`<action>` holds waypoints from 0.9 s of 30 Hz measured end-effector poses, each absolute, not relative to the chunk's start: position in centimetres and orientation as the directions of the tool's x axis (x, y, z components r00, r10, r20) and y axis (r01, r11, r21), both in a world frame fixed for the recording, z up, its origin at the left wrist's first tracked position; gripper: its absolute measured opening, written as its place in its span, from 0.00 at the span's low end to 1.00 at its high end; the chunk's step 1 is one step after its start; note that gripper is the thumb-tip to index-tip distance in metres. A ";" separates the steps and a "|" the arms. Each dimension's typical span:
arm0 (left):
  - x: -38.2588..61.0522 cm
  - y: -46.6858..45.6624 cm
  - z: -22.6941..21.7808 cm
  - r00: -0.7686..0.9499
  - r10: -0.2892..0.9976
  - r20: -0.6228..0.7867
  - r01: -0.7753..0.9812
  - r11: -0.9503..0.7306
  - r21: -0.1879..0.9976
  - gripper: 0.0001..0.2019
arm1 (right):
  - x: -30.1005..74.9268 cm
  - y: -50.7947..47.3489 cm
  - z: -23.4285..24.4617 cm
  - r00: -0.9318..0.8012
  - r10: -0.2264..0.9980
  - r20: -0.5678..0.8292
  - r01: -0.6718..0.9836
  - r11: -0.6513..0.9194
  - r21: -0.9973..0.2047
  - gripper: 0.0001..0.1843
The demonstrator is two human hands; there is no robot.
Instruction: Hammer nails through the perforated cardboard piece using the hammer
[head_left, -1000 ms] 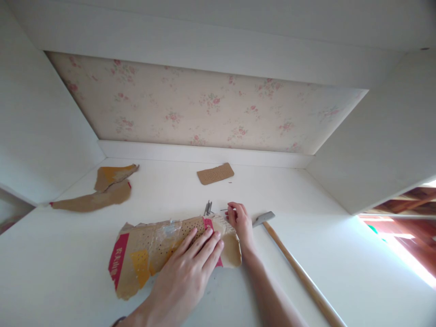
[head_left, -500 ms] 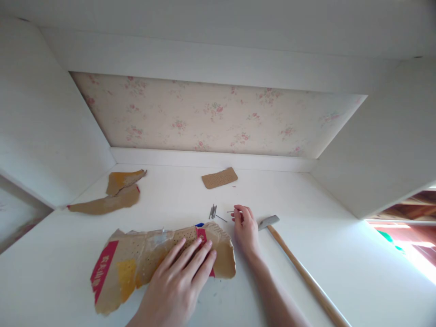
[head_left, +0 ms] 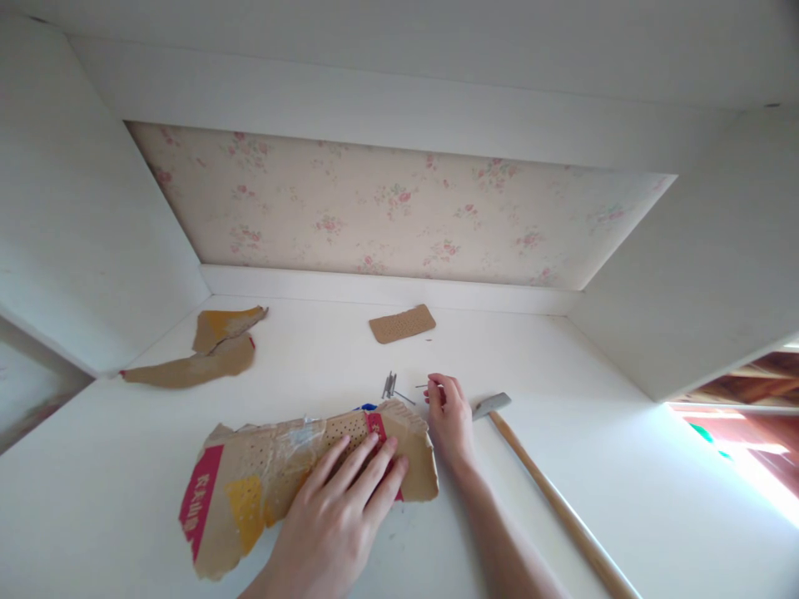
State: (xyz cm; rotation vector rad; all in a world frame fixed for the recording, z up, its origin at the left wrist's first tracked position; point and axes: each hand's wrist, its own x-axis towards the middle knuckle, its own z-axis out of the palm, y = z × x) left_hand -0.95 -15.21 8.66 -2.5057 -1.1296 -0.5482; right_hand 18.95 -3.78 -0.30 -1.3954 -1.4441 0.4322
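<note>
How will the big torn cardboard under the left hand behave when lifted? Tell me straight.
The cardboard is probably light, being a thin sheet. It will likely bend rather than stay rigid, as it already looks creased. It may also tear further, given its ragged outline and many small holes.

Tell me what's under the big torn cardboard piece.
A blue object peeks out at the far edge of the cardboard piece; the rest of it, and anything else underneath, is covered.

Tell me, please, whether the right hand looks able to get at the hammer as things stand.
Probably yes: the hammer lies with its head close beside the right hand and nothing visible between them, though that hand seems to pinch a thin nail.
</note>
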 end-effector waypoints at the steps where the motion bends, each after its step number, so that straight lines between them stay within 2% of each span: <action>1: -1.0 -15.2 8.5 0.615 0.637 0.465 0.763 -0.630 -0.146 0.19 | 19.0 -3.8 -0.3 0.209 0.887 0.412 0.511 0.260 -0.819 0.13; 9: -0.4 -14.9 8.1 0.621 0.644 0.447 0.764 -0.625 -0.161 0.20 | 18.9 -4.3 1.1 0.265 0.859 0.438 0.464 0.284 -0.839 0.13; 15: 0.1 -14.9 8.7 0.622 0.625 0.471 0.757 -0.635 -0.157 0.19 | 18.6 -6.4 4.8 0.360 0.808 0.466 0.348 0.347 -0.871 0.09; 18: 0.1 -14.9 9.1 0.645 0.600 0.473 0.726 -0.675 -0.135 0.19 | 18.5 -7.9 6.6 0.344 0.823 0.453 0.285 0.368 -0.885 0.07; 21: 0.1 -14.8 8.9 0.639 0.611 0.468 0.727 -0.678 -0.108 0.19 | 18.4 -9.1 7.8 0.322 0.855 0.408 0.233 0.346 -0.909 0.08; 27: 0.1 -14.6 7.5 0.626 0.627 0.464 0.739 -0.668 -0.094 0.19 | 18.2 -10.4 8.9 0.294 0.929 0.226 0.090 0.208 -0.974 0.12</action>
